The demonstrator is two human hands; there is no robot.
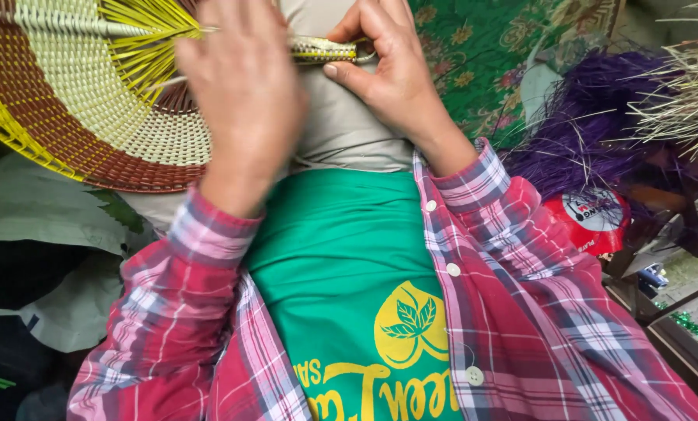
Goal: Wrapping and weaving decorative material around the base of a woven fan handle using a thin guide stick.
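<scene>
From my feed, the round woven fan of cream, brown and yellow strips [92, 109] sits far left, its body looking largely woven. The loose yellow strips [142, 47] by the hub and the narrow woven handle [322, 49] seem the unfinished part. My right hand [384, 66] pinches the handle's end between thumb and fingers. My left hand [244, 86] is blurred over the strips; I cannot tell its grip.

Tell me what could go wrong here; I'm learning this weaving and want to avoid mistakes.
The loose yellow strands fan out unsecured beside the left hand, so they could tangle or kink. The right hand pinches only the narrow woven handle; if that grip slips, the round woven fan may twist and loosen.
</scene>
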